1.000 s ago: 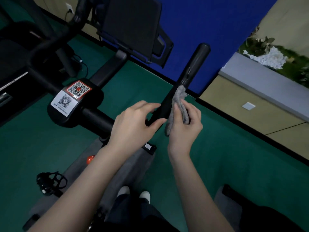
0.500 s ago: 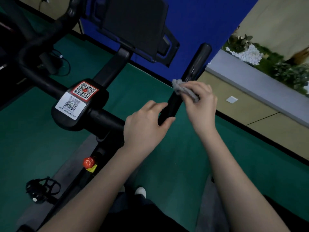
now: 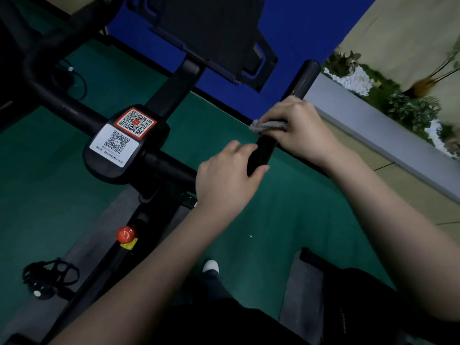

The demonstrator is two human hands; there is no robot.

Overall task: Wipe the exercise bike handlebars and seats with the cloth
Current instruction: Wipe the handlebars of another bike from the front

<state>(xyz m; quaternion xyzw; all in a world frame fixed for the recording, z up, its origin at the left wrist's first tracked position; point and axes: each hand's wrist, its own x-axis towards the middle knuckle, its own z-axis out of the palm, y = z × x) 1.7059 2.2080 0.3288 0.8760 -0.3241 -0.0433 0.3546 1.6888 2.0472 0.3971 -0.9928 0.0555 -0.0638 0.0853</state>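
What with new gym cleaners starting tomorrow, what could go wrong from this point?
1. The cloth is bunched small under the right hand, so the tip of the handlebar beyond it, and its underside, may get missed.
2. The left hand grips the same bar lower down with bare skin; that covered stretch could be skipped.
3. A wide swipe inward might rub the paper stickers on the middle hub.

The right hand (image 3: 301,130) and its grey cloth (image 3: 267,126) now sit farther up the handlebar (image 3: 305,78), toward 1 o'clock, away from the left hand (image 3: 227,180). The cloth is bunched across the bar instead of hanging alongside.
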